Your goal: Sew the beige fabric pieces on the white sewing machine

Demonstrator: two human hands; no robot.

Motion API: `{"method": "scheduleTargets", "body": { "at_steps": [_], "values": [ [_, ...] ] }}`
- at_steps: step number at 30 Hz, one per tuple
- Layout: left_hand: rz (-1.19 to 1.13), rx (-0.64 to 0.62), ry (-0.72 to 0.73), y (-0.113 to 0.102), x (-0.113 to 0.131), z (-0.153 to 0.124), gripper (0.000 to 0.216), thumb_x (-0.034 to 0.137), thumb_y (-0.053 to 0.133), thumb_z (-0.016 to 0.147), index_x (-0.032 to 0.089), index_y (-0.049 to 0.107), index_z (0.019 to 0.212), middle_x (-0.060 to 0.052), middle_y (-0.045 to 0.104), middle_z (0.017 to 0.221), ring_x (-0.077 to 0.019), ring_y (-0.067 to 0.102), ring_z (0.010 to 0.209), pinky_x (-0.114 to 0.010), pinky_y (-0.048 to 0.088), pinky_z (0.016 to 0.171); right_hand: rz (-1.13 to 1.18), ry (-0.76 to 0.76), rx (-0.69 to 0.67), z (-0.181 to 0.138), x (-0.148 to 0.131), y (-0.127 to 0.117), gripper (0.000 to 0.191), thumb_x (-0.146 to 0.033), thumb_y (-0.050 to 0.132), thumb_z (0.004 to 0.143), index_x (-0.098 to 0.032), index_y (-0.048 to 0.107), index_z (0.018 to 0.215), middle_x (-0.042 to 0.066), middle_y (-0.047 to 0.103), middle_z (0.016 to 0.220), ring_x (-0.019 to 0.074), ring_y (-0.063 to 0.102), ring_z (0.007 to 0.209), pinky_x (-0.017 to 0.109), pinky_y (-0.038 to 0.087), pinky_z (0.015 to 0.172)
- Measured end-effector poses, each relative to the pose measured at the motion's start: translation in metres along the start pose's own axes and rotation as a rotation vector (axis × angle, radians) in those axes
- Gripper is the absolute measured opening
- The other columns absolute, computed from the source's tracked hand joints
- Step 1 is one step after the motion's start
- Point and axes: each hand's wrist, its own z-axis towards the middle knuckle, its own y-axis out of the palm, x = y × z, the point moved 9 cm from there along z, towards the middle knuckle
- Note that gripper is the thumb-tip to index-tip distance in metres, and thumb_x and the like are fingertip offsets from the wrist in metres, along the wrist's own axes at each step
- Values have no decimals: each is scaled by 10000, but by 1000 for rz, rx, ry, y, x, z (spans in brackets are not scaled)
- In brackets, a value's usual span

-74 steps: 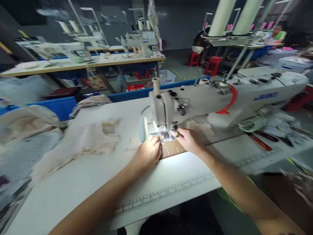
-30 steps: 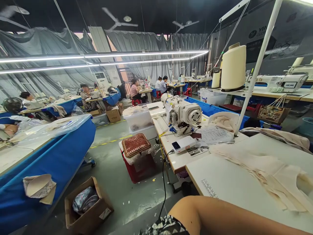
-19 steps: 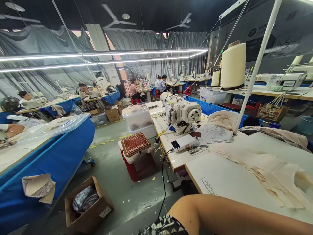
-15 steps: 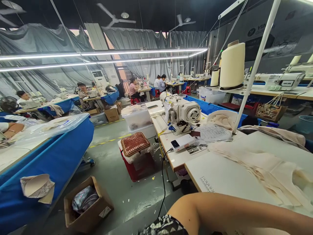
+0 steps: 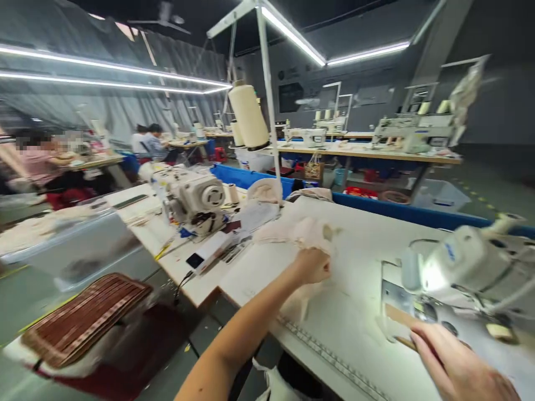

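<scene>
My left hand [image 5: 312, 266] reaches out over the white sewing table [image 5: 359, 312] and is closed on a pile of beige fabric pieces [image 5: 301, 233]. My right hand [image 5: 455, 367] lies at the lower right, its fingers stretched flat with the tips against a brown cardboard piece [image 5: 398, 320] by the needle plate. The white sewing machine [image 5: 460, 262] stands just behind that hand, lit by its lamp and blurred by motion.
A second sewing machine [image 5: 194, 197] and a white power bank [image 5: 209, 255] sit on the neighbouring table to the left. A stool with a woven cushion [image 5: 83, 314] is at lower left. A thread cone [image 5: 248, 114] hangs on a stand. Other people work at far tables.
The view has swung from the workshop aisle on the left back to my table. My left hand now grips the beige fabric, and my right hand is back by the machine.
</scene>
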Motion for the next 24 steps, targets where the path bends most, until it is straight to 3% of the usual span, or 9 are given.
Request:
{"method": "scheduleTargets", "body": {
  "at_steps": [3, 6, 9, 12, 15, 18, 21, 24],
  "values": [
    [28, 156, -23, -20, -16, -1, 160, 180, 560, 952, 163, 718, 942, -113, 738, 1003, -279, 659, 1002, -366, 548, 828, 22, 48, -51, 2, 4, 1, 126, -439, 472, 965, -372, 571, 927, 96, 661, 757, 274, 666, 554, 389, 404, 434],
    [42, 302, -59, -37, -39, 16, 285, 157, 422, 1011, 161, 692, 1103, -143, 695, 1166, -292, 590, 1152, -423, 528, 961, -46, 27, -96, 8, -4, 3, 196, -367, 434, 1011, -311, 569, 880, 67, 623, 732, 251, 663, 577, 372, 420, 469],
    [37, 349, -45, -32, -58, 41, 315, 168, 427, 1015, 189, 660, 1225, -134, 603, 1381, -299, 480, 1332, -478, 472, 1076, -126, -6, -136, 10, -10, 2, 285, -311, 373, 1051, -247, 576, 861, 51, 604, 738, 213, 649, 588, 333, 440, 498],
    [29, 341, -28, -14, -72, 54, 279, 191, 483, 984, 215, 682, 1178, -126, 573, 1426, -327, 428, 1388, -539, 452, 1091, -166, -1, -153, 10, -11, 0, 317, -270, 336, 1067, -223, 580, 870, 42, 598, 754, 183, 617, 574, 310, 438, 499],
    [30, 343, -27, 1, -84, 50, 266, 234, 483, 978, 203, 691, 1141, -154, 568, 1421, -363, 416, 1390, -572, 452, 1064, -196, -4, -154, 10, -12, -2, 328, -249, 333, 1073, -213, 584, 863, 38, 582, 756, 181, 606, 588, 316, 447, 517],
    [35, 364, -37, 3, -93, 40, 333, 262, 429, 998, 194, 652, 1237, -166, 541, 1453, -373, 390, 1406, -597, 425, 1081, -193, 8, -166, 11, -11, -3, 318, -237, 334, 1073, -209, 600, 902, 45, 596, 788, 184, 607, 609, 328, 447, 538],
    [19, 488, -3, -15, -94, 26, 400, 272, 386, 1011, 201, 563, 1363, -155, 507, 1483, -344, 374, 1421, -587, 402, 1116, -171, 44, -139, 11, -5, -9, 280, -254, 358, 1065, -218, 624, 983, 75, 638, 876, 216, 638, 699, 338, 443, 566],
    [22, 537, 187, -32, -74, 9, 344, 280, 461, 978, 201, 611, 1278, -135, 596, 1350, -309, 474, 1320, -518, 434, 1110, -160, 75, -105, 11, 1, -17, 253, -263, 393, 1051, -235, 633, 974, 70, 651, 884, 229, 640, 736, 341, 444, 612]
  ]
}}
